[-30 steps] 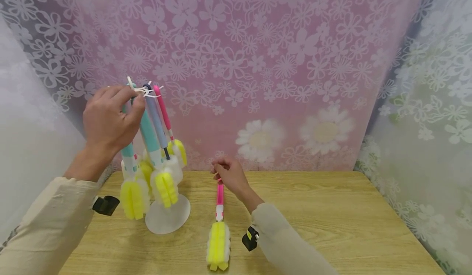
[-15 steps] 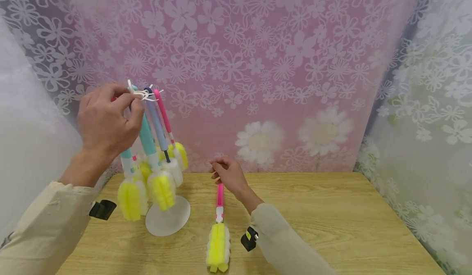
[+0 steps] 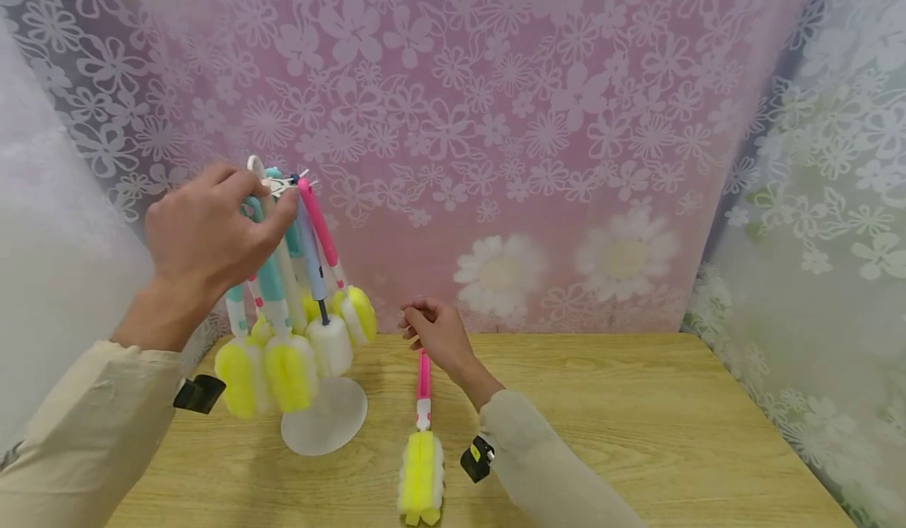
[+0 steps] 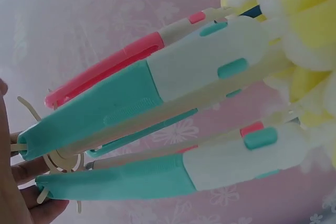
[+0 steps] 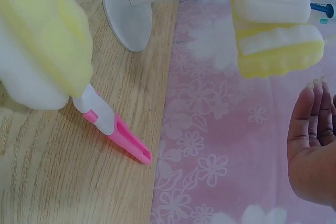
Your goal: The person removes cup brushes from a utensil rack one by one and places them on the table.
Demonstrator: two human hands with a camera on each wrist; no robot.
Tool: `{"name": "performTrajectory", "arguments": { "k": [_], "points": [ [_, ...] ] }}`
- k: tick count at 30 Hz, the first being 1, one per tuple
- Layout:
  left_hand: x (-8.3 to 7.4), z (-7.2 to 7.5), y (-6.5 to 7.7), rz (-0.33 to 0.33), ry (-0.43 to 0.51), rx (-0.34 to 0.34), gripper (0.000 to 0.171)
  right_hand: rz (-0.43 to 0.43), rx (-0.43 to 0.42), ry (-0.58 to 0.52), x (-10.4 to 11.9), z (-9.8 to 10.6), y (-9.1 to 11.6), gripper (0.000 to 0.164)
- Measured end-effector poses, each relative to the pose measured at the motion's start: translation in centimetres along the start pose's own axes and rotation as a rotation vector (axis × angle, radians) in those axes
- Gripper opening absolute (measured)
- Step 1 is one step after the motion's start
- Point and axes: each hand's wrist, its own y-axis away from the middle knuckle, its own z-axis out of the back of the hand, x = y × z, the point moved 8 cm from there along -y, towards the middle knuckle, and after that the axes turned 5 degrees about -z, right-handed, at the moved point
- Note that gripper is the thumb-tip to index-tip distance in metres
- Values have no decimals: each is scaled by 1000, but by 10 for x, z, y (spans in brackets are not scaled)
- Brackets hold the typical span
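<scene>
My left hand grips the hooked white top of a hanging rack, thumb and fingers at its hub. Sponge bottle brushes hang from it heads down. They include teal-handled brushes, a pink-handled one and a blue-handled brush with a white head. Another pink-handled sponge brush lies on the table, its handle end towards the back. Over that end my right hand hovers with loosely bent fingers, holding nothing. In the right wrist view its fingers look apart from the brush.
The rack's round white base stands on the wooden table, left of the lying brush. A pink flowered curtain hangs behind the table's back edge, with pale flowered cloth at the right.
The hanging brushes have turned with the rack's top: the front teal ones have shifted left, the pink one slightly right. My right hand and the lying brush have hardly moved.
</scene>
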Motion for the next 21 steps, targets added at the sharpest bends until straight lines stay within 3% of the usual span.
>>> {"name": "performTrajectory", "arguments": {
  "k": [5,14,21],
  "points": [
    [-1,2,-3,-8,-17,-70,42,4,12,-9,1,1,-3,21],
    [5,2,1,18,40,-86,31,40,12,-29,-6,-1,-24,20],
    [7,1,3,-8,118,-131,27,84,6,-16,18,-9,-21,16]
  ]
}}
